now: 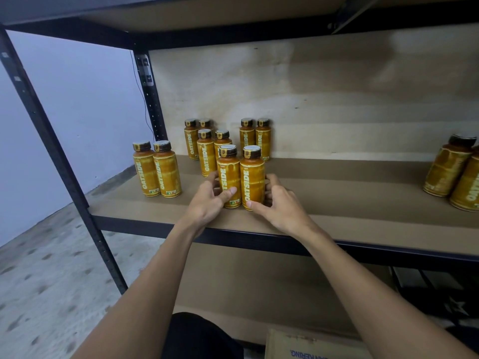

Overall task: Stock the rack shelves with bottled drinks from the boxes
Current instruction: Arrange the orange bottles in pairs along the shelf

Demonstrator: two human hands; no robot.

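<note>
Left bottle and right bottle, upright, touching, near shelf front — left hand grips one, right hand the other; risk: shoved back too fast, they'd likely topple the rear bottles just behind.

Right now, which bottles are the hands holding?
The front pair in the middle: the left hand grips the left front bottle, the right hand grips the right front bottle. All other bottles stand untouched.

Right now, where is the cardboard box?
In the head view, the cardboard box sits at the very bottom, slightly right of centre, below the shelf holding the Oatside bottles.
</note>
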